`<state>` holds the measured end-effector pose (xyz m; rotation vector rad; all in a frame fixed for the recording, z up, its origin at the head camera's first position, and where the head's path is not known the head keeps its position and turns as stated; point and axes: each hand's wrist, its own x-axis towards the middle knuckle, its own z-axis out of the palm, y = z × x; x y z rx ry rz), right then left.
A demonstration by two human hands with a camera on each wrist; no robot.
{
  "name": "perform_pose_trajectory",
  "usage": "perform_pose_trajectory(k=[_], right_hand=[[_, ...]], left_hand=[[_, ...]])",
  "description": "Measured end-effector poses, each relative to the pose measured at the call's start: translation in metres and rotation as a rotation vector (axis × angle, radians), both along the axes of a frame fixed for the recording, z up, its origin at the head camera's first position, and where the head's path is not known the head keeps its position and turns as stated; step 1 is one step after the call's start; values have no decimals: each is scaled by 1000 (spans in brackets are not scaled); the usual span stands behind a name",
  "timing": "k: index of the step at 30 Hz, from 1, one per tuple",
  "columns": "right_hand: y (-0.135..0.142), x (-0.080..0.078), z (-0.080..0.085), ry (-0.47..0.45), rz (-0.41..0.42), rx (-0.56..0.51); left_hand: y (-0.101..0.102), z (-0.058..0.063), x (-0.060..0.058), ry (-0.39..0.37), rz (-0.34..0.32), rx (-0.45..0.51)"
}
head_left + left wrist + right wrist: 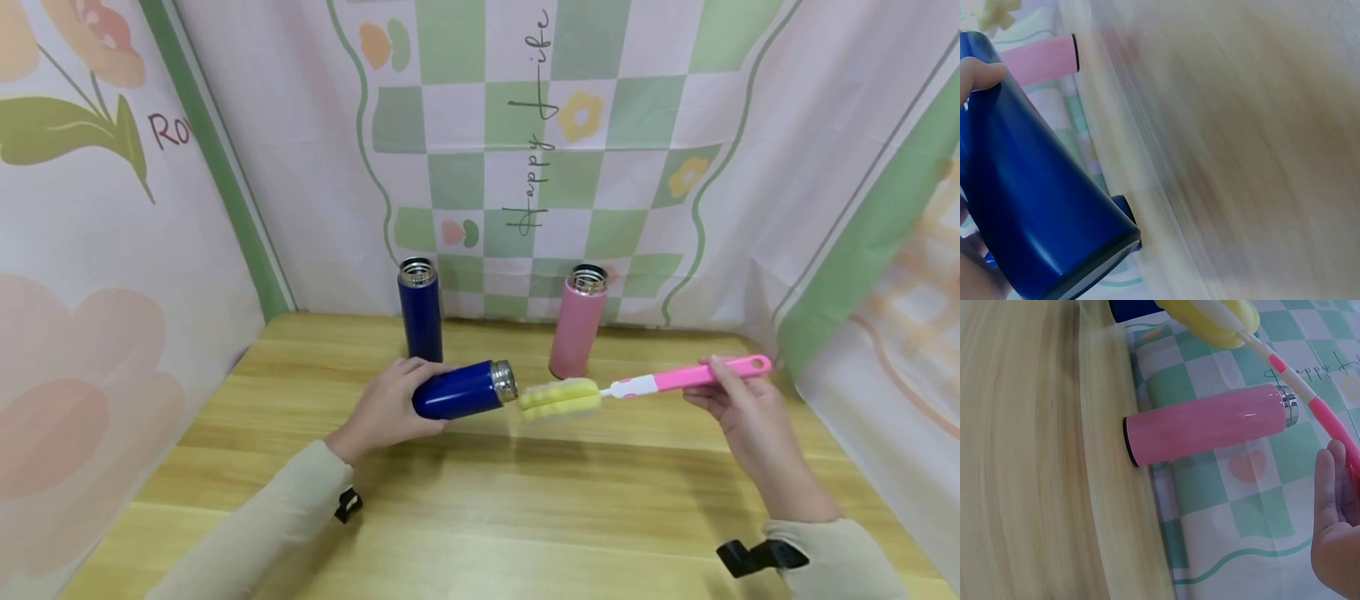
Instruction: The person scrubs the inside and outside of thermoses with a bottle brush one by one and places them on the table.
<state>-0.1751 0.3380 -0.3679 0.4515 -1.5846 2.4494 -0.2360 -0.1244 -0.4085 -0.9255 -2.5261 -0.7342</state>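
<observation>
My left hand [399, 406] grips a blue vacuum flask [459, 393] around its lower part, tilted nearly flat above the table with its lidless steel mouth facing right. In the left wrist view the same flask [1047, 187] fills the left side, its base nearest the camera. My right hand [750, 417] holds the pink-and-white handle of a bottle brush [678, 377]. The yellow sponge head [558, 398] points left, its tip right at the flask's mouth. In the right wrist view the fingers [1325, 481] lie along the pink handle [1335, 428].
A second blue flask [422, 321] stands upright at the back, behind the left hand. A pink flask [579, 325] stands upright at the back, beyond the brush; both lack lids. The wooden table [480, 525] meets a checkered curtain [517, 167] behind them.
</observation>
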Motion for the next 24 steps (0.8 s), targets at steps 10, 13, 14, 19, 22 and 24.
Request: perform_pose_trajectory(k=[10,13,14,19,22,24], right_hand=[[-10,1,2,-17,27,53],[-14,2,4,-14,33,40],[-15,2,4,-12,31,35],[-19,3,5,9,8,29],[-21,3,5,24,-1,10],[-23,3,5,36,-4,-19]], left_hand=[[6,-1,1,-9,3,-25],[7,-2,1,0,0,-52],[8,-2,1,2,-3,-59],[10,-3,2,-6,-25,-64],[10,-4,2,-14,-22,-60],[10,-5,2,-5,-24,-60]])
